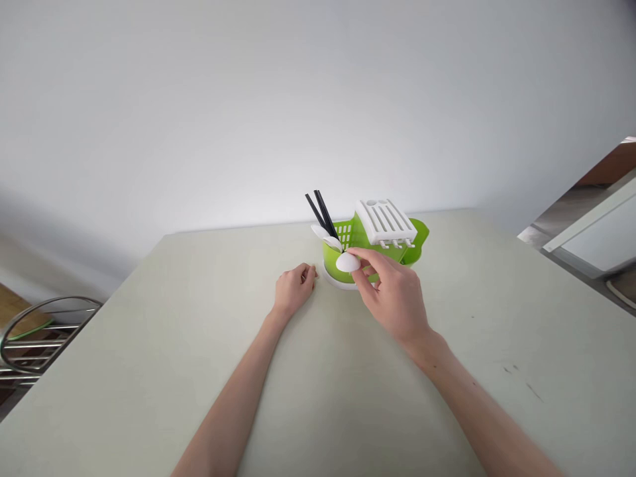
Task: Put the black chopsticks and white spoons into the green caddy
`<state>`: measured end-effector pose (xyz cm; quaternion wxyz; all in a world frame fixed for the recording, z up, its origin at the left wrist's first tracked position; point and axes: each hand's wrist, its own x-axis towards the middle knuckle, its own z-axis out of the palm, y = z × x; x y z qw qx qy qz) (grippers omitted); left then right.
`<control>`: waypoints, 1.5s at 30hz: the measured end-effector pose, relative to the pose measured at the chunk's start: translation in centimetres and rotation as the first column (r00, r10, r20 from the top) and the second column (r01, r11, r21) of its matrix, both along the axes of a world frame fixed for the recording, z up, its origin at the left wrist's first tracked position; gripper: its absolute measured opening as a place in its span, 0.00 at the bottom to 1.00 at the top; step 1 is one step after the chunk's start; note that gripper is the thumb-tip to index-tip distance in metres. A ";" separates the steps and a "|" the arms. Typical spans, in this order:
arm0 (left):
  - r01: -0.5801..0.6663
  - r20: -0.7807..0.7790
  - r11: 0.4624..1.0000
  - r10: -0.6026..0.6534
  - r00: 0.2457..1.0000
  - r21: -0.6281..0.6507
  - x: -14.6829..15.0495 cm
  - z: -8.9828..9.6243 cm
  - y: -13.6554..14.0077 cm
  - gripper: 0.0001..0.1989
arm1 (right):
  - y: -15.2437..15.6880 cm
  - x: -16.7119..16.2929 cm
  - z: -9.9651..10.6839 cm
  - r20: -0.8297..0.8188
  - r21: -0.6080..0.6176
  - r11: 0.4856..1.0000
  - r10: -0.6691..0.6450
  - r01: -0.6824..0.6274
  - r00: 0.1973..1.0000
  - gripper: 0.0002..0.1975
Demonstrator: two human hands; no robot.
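A green plastic cutlery holder (415,240) with a white slotted top (385,220) stands at the far middle of the pale table (149,344). Black chopsticks (320,211) and a white spoon (324,234) stick out of its left compartment. My right hand (392,295) holds another white spoon (347,262) by thumb and fingers, right in front of the holder's left part. My left hand (294,289) rests on the table with its fingers curled, just left of the holder's white base, holding nothing.
A metal wire rack (34,338) stands beyond the table's left edge. A plain white wall lies behind the table. At the far right a white surface (591,235) and floor show past the table's edge.
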<state>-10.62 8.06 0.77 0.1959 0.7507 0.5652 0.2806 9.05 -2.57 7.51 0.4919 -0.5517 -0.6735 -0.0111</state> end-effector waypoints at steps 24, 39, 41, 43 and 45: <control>-0.002 -0.007 1.000 0.002 1.000 -0.007 0.0 0.1 0.0 0.20 | 0.1 0.8 -1.3 -0.060 -0.137 0.991 -0.008 0.000 0.998 0.20; 0.005 -0.037 1.000 -0.005 0.999 0.010 0.1 0.0 0.0 0.20 | -0.8 4.5 -4.4 -0.132 -0.050 0.982 -0.185 0.180 0.974 0.14; 0.002 -0.036 1.000 -0.002 0.999 0.010 0.1 0.0 0.0 0.20 | -0.6 4.8 -4.9 -0.137 -0.061 0.976 -0.214 0.208 0.967 0.17; 0.001 -0.032 1.000 -0.001 0.999 0.005 0.1 0.1 0.0 0.20 | -0.4 5.2 -5.5 -0.126 -0.094 0.971 -0.230 0.219 0.965 0.22; 0.001 -0.031 1.000 -0.001 1.000 0.004 0.1 0.1 0.0 0.20 | 0.0 5.7 -6.0 -0.085 -0.157 0.966 -0.219 0.204 0.972 0.26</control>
